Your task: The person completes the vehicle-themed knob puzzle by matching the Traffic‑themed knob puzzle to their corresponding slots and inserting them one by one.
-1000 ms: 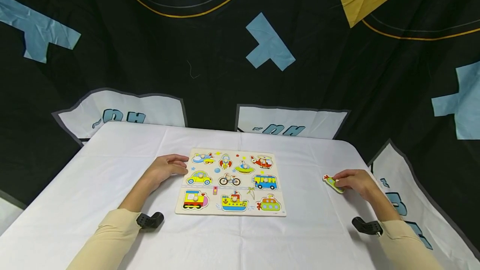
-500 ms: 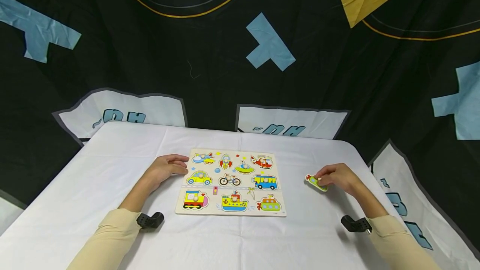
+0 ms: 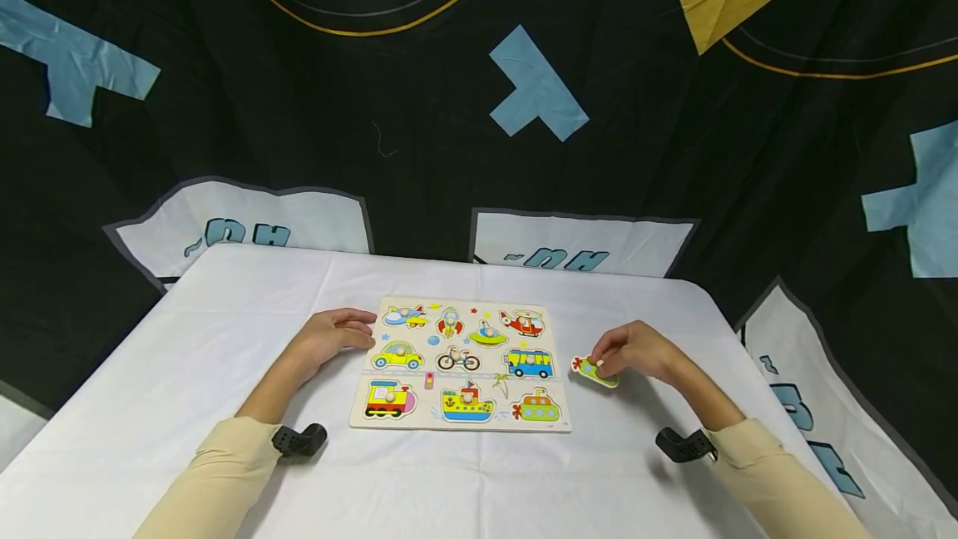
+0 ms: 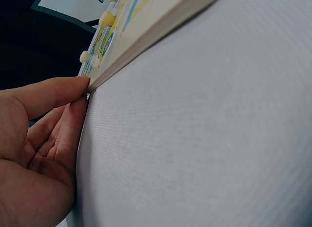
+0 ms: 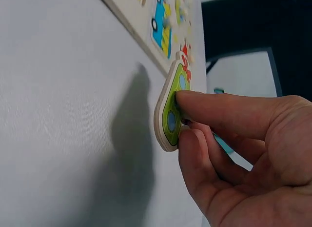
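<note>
A wooden knob puzzle board (image 3: 428,410) lies flat on the table, with pictures of vehicles on it. At its left side rests my left hand (image 3: 325,341); in the left wrist view, fingertips (image 4: 80,85) touch the board's edge. My right hand (image 3: 639,350) pinches the knob of a green submarine puzzle piece (image 3: 587,369) with a red propeller, just right of the board. In the right wrist view the piece (image 5: 170,107) is tilted, above its shadow on the cloth, and my fingers hide its knob. A matching submarine picture (image 3: 540,409) without a knob is at the board's lower right.
The white cloth-covered table (image 3: 479,489) reaches back to a black curtain (image 3: 419,123) with blue and yellow patches. Several knobbed pieces, such as the bus (image 3: 528,364) and the ship (image 3: 467,407), sit in the board. Each wrist wears a black camera strap (image 3: 301,440).
My right hand has carried the submarine piece left across the table, from the far right to close beside the board. My left hand and the board have stayed put.
</note>
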{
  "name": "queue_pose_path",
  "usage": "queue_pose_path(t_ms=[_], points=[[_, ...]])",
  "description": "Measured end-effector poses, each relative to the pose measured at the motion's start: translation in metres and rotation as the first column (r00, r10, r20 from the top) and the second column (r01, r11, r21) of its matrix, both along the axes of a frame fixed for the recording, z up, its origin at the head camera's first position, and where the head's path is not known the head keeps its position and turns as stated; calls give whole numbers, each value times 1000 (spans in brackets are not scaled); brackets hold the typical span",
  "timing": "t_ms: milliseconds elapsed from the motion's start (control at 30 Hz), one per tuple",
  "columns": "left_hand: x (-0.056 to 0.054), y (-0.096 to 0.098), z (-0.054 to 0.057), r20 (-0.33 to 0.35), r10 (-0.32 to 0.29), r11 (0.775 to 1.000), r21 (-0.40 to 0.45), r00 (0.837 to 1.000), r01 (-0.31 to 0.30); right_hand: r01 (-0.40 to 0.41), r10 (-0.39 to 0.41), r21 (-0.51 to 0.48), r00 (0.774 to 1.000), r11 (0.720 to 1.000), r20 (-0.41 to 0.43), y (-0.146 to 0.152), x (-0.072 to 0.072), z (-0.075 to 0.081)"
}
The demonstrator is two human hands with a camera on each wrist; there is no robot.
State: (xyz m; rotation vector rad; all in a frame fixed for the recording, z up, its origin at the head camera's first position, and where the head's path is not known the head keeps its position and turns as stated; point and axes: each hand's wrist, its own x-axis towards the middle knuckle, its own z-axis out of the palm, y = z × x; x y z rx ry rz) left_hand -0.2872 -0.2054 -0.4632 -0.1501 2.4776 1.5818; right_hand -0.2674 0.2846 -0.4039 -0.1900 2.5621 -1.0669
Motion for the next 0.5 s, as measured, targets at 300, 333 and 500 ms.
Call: queue_pose_path(t_ms=[300, 333, 500], points=[[1, 0, 0, -9, -8, 1000, 5, 1000, 8, -126, 127, -31, 992, 992, 19, -25, 0, -2], [1, 0, 0, -6, -8, 1000, 5, 1000, 8, -140, 141, -34, 990, 990, 21, -27, 0, -3], [1, -2, 1, -19, -13, 1000, 6, 1000, 13, -199, 202, -63, 978, 978, 46, -43, 3, -5]])
